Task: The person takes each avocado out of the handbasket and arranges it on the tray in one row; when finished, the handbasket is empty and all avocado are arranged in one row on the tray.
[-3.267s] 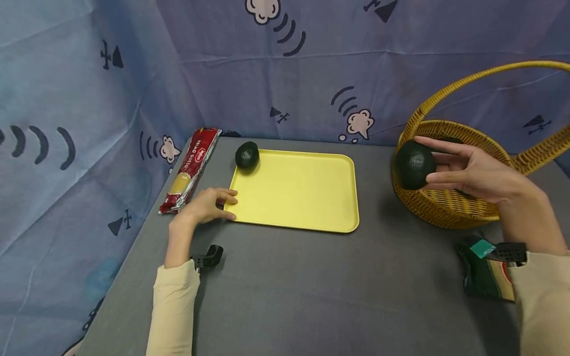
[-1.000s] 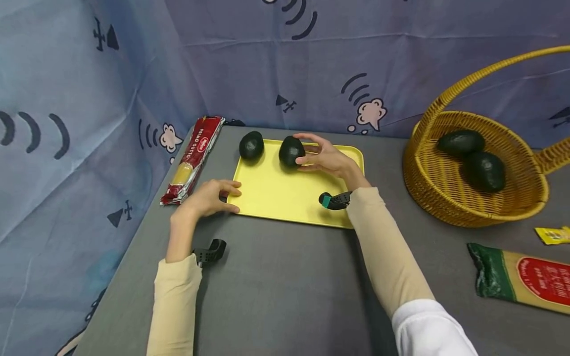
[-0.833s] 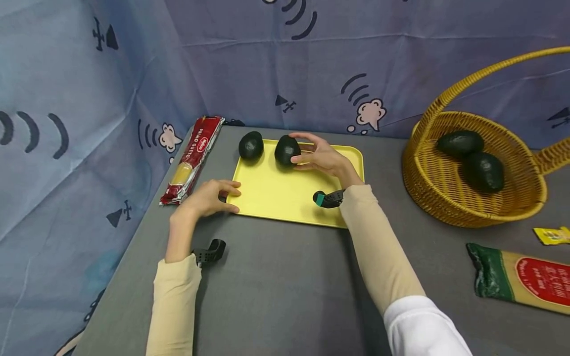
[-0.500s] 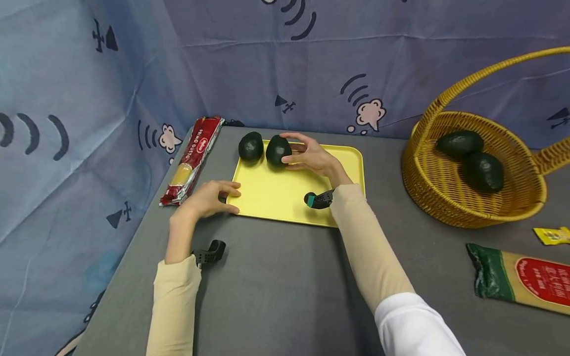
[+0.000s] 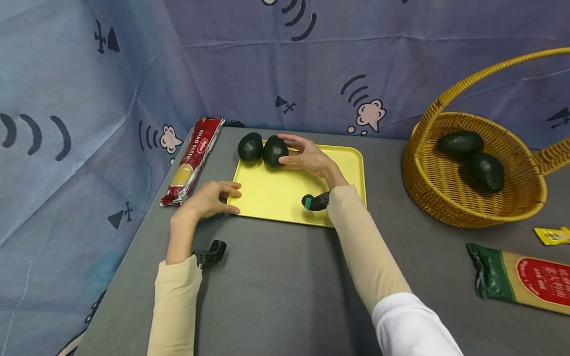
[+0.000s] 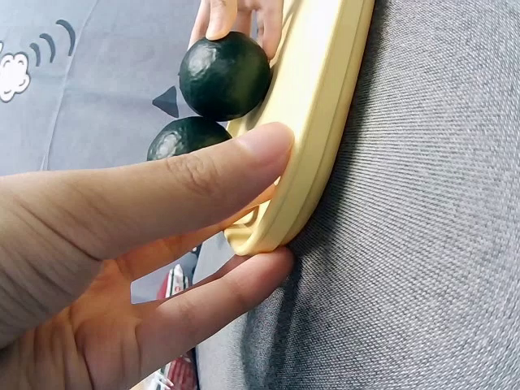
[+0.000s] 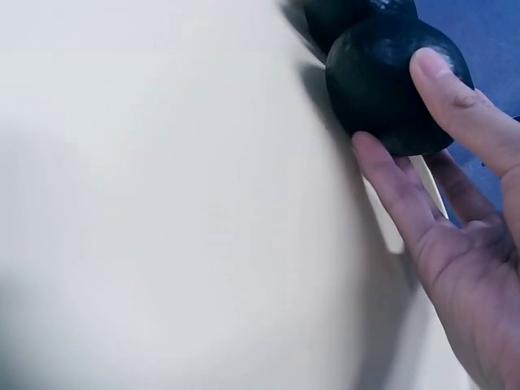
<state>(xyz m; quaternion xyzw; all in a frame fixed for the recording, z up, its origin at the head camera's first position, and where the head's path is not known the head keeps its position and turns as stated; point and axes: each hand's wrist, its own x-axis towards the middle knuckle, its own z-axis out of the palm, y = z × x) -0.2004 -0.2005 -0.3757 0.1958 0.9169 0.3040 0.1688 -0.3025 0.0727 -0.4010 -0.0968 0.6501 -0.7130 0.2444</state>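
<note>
The right hand (image 5: 308, 158) holds a dark green avocado (image 5: 274, 152) between thumb and fingers at the back of the yellow tray (image 5: 285, 193). Close against its left side is another avocado (image 5: 250, 147), at the tray's back left corner. In the right wrist view the thumb lies on the held avocado (image 7: 390, 89), fingers (image 7: 394, 183) below it. The left hand (image 5: 207, 200) pinches the tray's left front corner; in the left wrist view its thumb (image 6: 231, 166) is on the tray's rim (image 6: 313, 154), with a finger beneath.
A wicker basket (image 5: 445, 202) with two avocados (image 5: 483, 172) stands at the right. Left of the tray lies a red packet (image 5: 196, 155). A green and tan packet (image 5: 525, 274) and a small yellow wrapper (image 5: 552, 236) are at the right. A patterned cloth (image 5: 320, 64) hangs behind.
The right hand has brought an avocado from beside the basket to the tray, then slid it left up to the other avocado. The left hand has stayed at the tray's corner.
</note>
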